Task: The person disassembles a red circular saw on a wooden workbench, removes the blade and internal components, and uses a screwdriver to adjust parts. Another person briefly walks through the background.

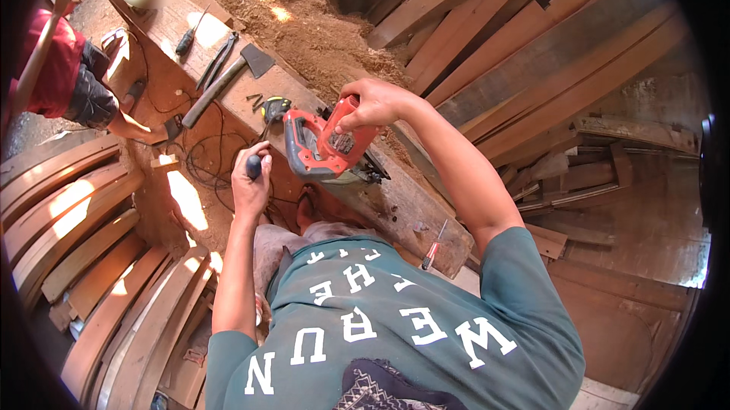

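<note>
Upright, red power saw [323,144] hangs from right hand [370,104], handle topmost.

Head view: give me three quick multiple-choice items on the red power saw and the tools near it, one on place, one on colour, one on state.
1. Where does the hatchet lie?
A. on the long plank
B. on the curved boards
C. in a hand

2. What colour is the power saw body?
A. blue
B. yellow
C. red

3. What is the left hand doing?
A. resting open
B. closed round a dark tool handle
C. holding the hatchet

Answers: 1 A, it rests on the plank beside the pliers. 2 C, its housing is red under the right hand. 3 B, fingers wrap the screwdriver handle.
</note>
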Demonstrator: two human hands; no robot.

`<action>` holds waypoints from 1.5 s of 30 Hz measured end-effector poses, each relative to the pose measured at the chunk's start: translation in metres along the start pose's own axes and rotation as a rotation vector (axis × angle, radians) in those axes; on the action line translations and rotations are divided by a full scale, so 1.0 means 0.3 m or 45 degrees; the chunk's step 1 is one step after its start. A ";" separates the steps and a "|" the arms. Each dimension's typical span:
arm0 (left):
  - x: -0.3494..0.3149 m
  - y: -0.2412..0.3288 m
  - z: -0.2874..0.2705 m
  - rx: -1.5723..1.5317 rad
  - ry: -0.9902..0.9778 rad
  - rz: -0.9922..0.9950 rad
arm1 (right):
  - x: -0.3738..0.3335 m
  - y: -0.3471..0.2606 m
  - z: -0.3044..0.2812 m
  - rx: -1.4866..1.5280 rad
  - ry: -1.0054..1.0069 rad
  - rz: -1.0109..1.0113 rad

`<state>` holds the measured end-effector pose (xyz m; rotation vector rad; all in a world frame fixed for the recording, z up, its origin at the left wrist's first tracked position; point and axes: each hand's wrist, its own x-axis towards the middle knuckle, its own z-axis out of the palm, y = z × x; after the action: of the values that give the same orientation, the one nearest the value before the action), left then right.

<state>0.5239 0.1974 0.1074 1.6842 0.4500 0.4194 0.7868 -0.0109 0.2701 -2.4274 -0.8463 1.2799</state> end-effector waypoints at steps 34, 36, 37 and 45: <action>-0.018 0.405 0.032 -0.161 -0.049 -0.303 | 0.412 0.114 0.237 0.976 -0.630 -0.105; -0.001 0.373 0.009 -0.210 0.056 -0.333 | 0.415 0.111 0.283 1.110 -0.597 -0.088; -0.003 0.365 -0.010 -0.196 0.089 -0.443 | 0.449 0.137 0.300 1.108 -0.625 -0.083; -0.077 0.325 -0.045 -0.628 0.379 -0.730 | 0.346 0.085 0.437 1.169 -0.217 0.044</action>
<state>0.5029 0.1828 0.2054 0.9607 0.9343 0.3187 0.7346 0.0279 0.1140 -1.6174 -0.1532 1.4639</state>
